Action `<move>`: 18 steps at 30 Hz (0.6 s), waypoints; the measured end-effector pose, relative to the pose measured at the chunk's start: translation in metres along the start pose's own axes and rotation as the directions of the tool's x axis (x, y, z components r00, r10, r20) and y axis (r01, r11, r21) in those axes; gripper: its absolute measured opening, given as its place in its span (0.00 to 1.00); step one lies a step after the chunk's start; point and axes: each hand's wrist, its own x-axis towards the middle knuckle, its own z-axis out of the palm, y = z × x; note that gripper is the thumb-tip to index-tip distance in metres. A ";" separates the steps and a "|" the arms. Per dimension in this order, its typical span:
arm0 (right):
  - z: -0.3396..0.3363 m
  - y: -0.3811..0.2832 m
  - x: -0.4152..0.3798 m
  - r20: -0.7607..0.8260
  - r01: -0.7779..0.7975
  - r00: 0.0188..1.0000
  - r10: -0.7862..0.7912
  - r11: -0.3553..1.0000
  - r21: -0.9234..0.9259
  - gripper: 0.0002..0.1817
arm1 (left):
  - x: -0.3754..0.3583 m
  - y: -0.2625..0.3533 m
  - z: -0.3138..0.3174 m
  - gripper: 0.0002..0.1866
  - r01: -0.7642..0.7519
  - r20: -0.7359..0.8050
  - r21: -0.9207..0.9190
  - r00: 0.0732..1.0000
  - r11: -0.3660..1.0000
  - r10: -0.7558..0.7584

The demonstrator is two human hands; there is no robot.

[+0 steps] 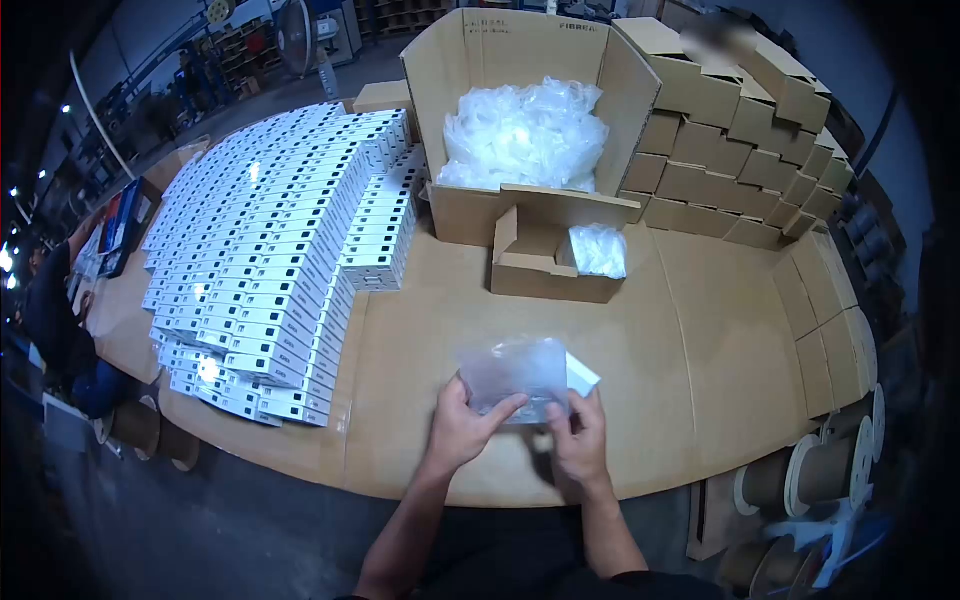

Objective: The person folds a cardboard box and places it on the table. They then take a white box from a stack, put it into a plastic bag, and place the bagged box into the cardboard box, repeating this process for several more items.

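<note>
A clear plastic bag (518, 372) is held up over the near middle of the table. My left hand (462, 425) grips its left side, thumb pressed across the front. At the bag's lower right corner, the fingers of my right hand (582, 442) are closed around a small white box (582, 377), which shows partly behind the bag. Beyond both hands stands an open brown carton (555, 283) with a bundle of wrapped items (598, 250) at its right end.
Rows of stacked white boxes (270, 240) fill the table's left side. A large open carton (520, 45) heaped with clear plastic bags (525, 135) stands at the back. Brown cartons (715, 160) are piled at back right, others (835, 345) along the right edge. A person (60, 310) is at far left.
</note>
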 end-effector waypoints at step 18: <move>-0.012 -0.065 0.080 0.088 0.036 0.991 -0.096 0.851 0.525 0.19 | -0.015 -0.026 -0.017 0.21 -0.105 0.053 0.347 0.994 0.932 0.093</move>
